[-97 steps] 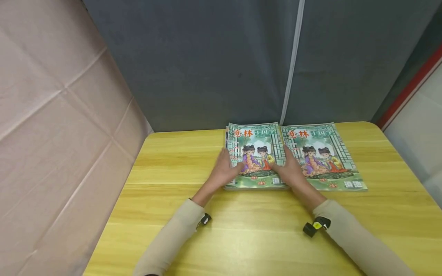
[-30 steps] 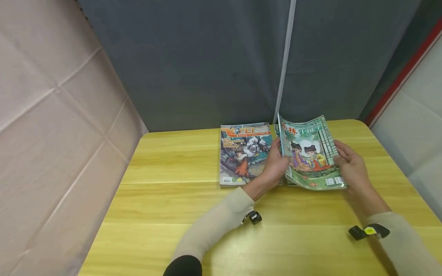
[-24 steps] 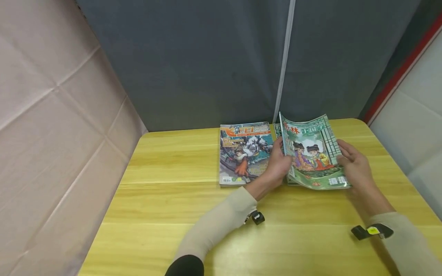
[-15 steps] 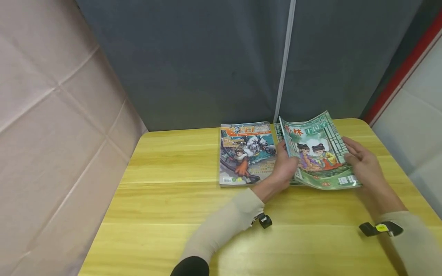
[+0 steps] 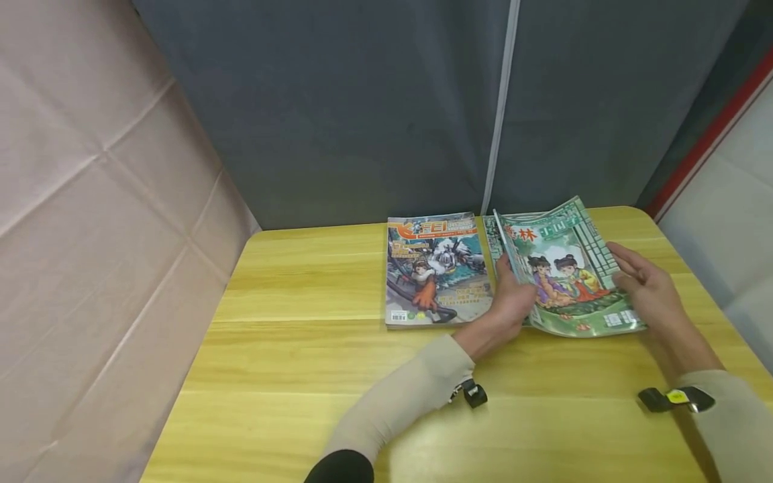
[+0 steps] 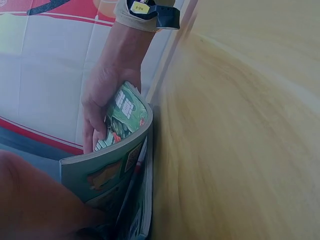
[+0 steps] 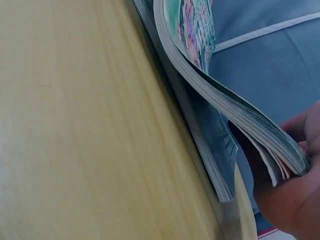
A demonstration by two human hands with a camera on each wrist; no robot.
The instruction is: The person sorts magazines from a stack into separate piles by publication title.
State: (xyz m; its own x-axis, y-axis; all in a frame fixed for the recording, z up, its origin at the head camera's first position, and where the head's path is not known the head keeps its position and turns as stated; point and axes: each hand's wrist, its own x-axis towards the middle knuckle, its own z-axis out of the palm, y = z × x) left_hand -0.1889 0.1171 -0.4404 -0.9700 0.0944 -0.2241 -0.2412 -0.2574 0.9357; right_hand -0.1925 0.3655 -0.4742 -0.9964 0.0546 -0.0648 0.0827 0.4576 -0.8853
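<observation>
Both hands hold a green-covered magazine (image 5: 561, 288) showing two cartoon figures. My left hand (image 5: 513, 302) grips its left edge, thumb on the cover. My right hand (image 5: 649, 288) pinches the right edge between thumb and fingers. The magazine bows between them, its sides raised. Below it lies another green magazine (image 5: 492, 235), mostly covered; in the right wrist view a gap shows between the lifted pages and this lower magazine (image 7: 200, 145). To the left, a magazine with a grey and orange cover (image 5: 435, 282) lies flat, close beside my left hand.
The magazines are near the back edge of a yellow wood-grain table (image 5: 290, 376). A dark grey curtain (image 5: 338, 121) hangs right behind it. Pale sheeting (image 5: 109, 268) stands on the left, and a white panel with a red band (image 5: 718, 134) on the right.
The green magazine has gone from the left pile to above the right one, baring the grey and orange cover. Over the last second both hands have shifted it a little farther right.
</observation>
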